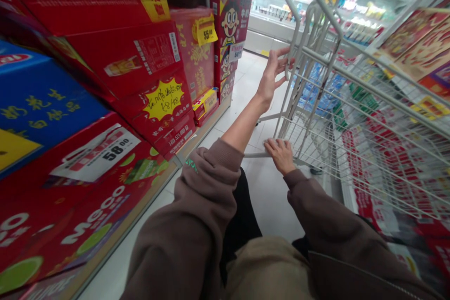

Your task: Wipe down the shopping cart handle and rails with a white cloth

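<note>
Left hand raised, released, fingers spread, just beside upright tube of silver wire shopping cart, no contact visible. Right hand lying on cart's lower rail, fingers curled over; firmness of grip impossible to tell. Stacked red cardboard gift boxes left of cart; refrigerated display case beyond cart; white floor tiles beneath cart.

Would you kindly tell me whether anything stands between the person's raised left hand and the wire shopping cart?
Nothing visible does: the left hand is spread at the upright tube of the wire shopping cart, fingertips touching or almost touching it.
</note>
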Demonstrator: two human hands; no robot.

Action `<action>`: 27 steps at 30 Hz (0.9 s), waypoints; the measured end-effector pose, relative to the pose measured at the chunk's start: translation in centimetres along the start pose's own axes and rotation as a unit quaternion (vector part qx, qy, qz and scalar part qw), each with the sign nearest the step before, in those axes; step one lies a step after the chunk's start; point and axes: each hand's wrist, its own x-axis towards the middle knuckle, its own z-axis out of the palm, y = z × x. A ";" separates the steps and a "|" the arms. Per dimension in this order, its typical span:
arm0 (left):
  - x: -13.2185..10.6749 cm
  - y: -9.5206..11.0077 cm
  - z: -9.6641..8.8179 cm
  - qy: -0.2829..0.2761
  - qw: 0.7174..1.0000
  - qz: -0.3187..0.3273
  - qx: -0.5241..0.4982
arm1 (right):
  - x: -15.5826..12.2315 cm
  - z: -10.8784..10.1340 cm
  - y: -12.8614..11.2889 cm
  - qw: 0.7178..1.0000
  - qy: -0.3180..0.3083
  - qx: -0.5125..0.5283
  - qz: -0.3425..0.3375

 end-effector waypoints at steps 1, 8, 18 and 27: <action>-0.2 0.0 0.1 -0.007 1.000 0.006 0.005 | -0.1 0.2 0.0 1.000 -0.003 0.001 -0.001; -1.0 0.2 0.1 0.007 1.000 -0.002 -0.011 | 0.3 -0.3 0.8 0.999 -0.015 0.010 -0.027; -1.5 -0.1 1.5 0.055 0.998 -0.004 0.022 | 3.9 -6.6 4.1 0.971 0.219 -0.009 0.093; -1.6 -0.6 2.1 0.092 0.977 0.083 0.175 | 3.9 -14.1 8.5 0.861 0.436 -0.119 0.234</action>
